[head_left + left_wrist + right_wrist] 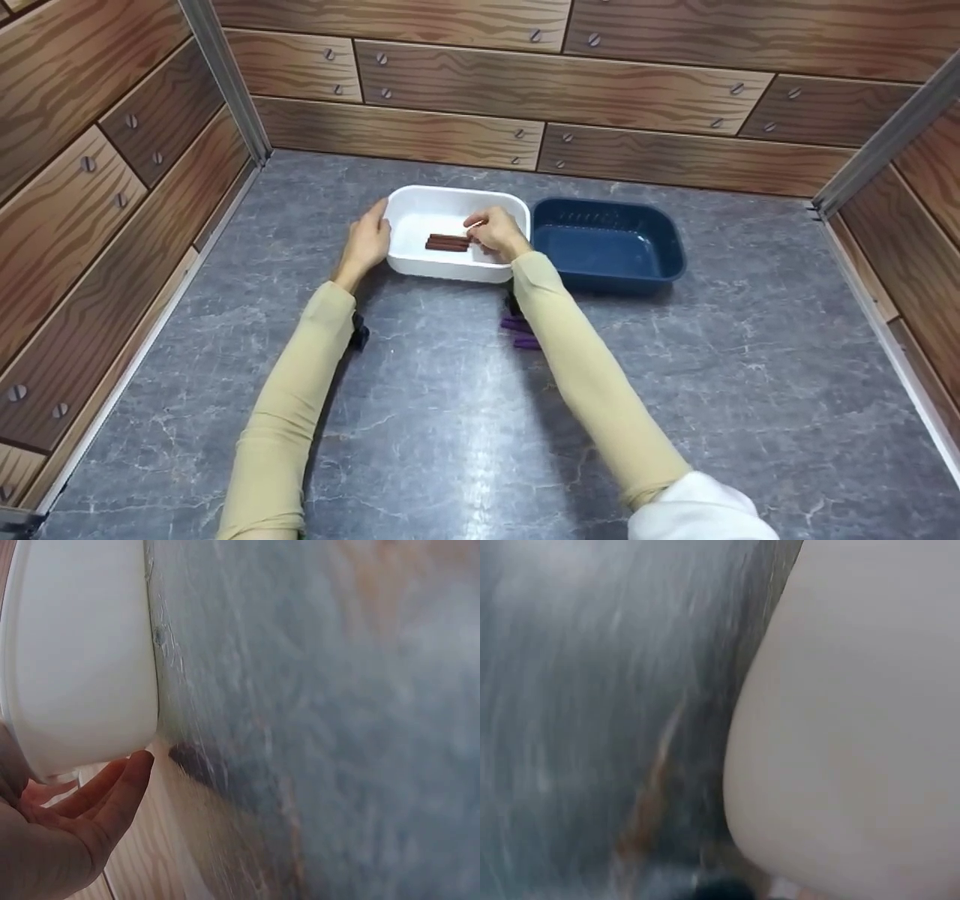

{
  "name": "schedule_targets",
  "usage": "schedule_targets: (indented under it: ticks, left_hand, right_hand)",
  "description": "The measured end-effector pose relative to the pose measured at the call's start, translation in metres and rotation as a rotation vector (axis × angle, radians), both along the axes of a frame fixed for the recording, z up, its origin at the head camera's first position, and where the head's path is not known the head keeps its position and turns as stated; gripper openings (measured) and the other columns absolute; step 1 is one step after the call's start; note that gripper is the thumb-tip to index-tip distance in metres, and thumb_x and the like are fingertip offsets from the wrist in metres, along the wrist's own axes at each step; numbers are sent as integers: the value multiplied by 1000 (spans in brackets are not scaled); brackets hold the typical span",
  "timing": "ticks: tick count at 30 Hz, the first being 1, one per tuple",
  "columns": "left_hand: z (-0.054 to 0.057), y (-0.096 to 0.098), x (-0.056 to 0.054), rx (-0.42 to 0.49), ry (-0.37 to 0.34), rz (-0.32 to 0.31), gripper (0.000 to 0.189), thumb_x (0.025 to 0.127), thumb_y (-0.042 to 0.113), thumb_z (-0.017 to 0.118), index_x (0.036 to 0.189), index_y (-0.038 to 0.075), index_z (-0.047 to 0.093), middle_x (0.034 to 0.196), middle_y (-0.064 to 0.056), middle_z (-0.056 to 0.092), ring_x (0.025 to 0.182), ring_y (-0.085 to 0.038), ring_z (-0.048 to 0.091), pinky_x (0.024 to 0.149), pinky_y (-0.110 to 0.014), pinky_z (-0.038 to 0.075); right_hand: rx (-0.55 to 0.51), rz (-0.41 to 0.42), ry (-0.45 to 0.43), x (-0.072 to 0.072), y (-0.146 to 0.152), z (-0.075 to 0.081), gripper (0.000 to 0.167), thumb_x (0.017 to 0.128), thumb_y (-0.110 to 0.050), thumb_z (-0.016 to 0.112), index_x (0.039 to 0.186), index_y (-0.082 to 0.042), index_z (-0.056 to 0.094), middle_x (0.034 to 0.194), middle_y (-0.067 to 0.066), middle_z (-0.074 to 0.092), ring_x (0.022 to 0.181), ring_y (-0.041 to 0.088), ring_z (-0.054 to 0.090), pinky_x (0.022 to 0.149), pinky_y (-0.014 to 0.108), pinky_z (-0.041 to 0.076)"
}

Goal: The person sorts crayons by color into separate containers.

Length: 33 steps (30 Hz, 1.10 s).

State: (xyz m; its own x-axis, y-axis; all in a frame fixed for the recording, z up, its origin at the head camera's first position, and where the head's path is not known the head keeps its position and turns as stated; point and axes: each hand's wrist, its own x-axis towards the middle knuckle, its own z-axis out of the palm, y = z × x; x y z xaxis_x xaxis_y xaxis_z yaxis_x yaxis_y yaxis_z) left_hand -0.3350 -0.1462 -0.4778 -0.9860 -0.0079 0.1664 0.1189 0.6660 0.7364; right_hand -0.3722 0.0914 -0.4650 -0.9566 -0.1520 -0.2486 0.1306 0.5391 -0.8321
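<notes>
A white plastic basin (450, 268) stands near the back of the table. My left hand (366, 240) grips its left end; in the left wrist view its bent fingers (124, 791) lie against the outer wall (82, 652). Several short brown sticks (447, 246) lie side by side on the basin floor. Over the basin's right end reaches my right hand (497, 231), its fingertips right at the right ends of the sticks. I cannot tell whether it pinches one. The right wrist view shows mainly the basin's outer wall (847, 735), with the right fingers hidden.
Close to the right of the white basin stands a dark blue basin (611, 283). Purple sticks (527, 343) lie on the grey table (420, 420), partly behind my right forearm. Wood-patterned panels (450, 135) enclose the table at the back and sides.
</notes>
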Motion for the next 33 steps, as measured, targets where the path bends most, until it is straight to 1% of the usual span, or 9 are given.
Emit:
schedule_targets:
  ticks: [2, 6, 8, 10, 13, 16, 23, 30, 33]
  left_hand:
    - [0, 2, 0, -10, -8, 0, 47, 102, 11, 37, 148, 2, 39, 147, -20, 46, 135, -33, 46, 114, -44, 36]
    - [2, 2, -1, -21, -9, 1, 48, 102, 11, 37, 149, 2, 39, 148, -20, 46, 136, -33, 46, 114, -43, 35]
    - [2, 3, -2, -25, -12, 2, 48, 102, 12, 37, 149, 3, 39, 148, -19, 46, 136, -33, 45, 114, -43, 35]
    - [3, 3, -3, -24, -11, 2, 48, 102, 11, 36, 149, 2, 39, 148, -20, 46, 136, -33, 45, 114, -43, 34]
    - [3, 4, -3, -16, -10, 2, 48, 102, 11, 37, 149, 2, 39, 148, -20, 46, 136, -34, 45, 114, -44, 35]
    - [2, 3, -2, 1, -24, 2, 48, 102, 11, 36, 149, 2, 38, 148, -20, 45, 136, -34, 45, 114, -44, 35]
    - [0, 2, 1, 19, -60, 16, 49, 103, 13, 36, 151, 4, 35, 151, -19, 42, 139, -33, 42, 115, -46, 33]
    - [1, 4, 1, 14, -64, 9, 49, 103, 13, 35, 151, 4, 34, 152, -19, 41, 139, -33, 41, 115, -46, 32]
    - [1, 4, 2, 11, -78, 23, 50, 103, 13, 34, 151, 4, 34, 153, -18, 40, 141, -33, 39, 116, -46, 31]
  right_hand:
    - [3, 26, 7, 2, 4, 3, 28, 95, -3, 53, 119, -2, 67, 91, 12, 67, 56, 10, 50, 53, 21, 44]
    - [-45, 82, 64, 3, 7, 11, 29, 97, -7, 53, 123, 1, 65, 109, 20, 68, 84, 20, 64, 71, 30, 54]
    - [-82, 101, 83, 3, 9, 14, 30, 98, -8, 54, 124, 2, 64, 116, 20, 68, 99, 26, 65, 82, 36, 55]
    - [-121, 111, 92, 4, 12, 16, 31, 98, -9, 55, 125, 3, 64, 118, 21, 67, 108, 31, 64, 87, 40, 55]
    - [-173, 101, 114, 6, 16, 19, 30, 98, -10, 57, 123, 3, 64, 116, 20, 68, 106, 32, 65, 86, 40, 55]
    - [-219, 87, 169, 13, 22, 20, 28, 98, -9, 57, 121, 5, 65, 110, 19, 70, 98, 27, 66, 82, 38, 56]
    - [-259, 80, 281, 38, 49, 25, 27, 98, -9, 57, 117, 7, 66, 106, 23, 70, 86, 16, 65, 74, 32, 56]
    - [-317, 23, 274, 55, 85, 25, 26, 97, -8, 59, 116, 8, 66, 98, 15, 70, 82, 13, 64, 68, 25, 54]
    - [-331, 4, 273, 61, 100, 26, 27, 97, -9, 60, 117, 8, 65, 100, 16, 70, 82, 13, 64, 67, 23, 53]
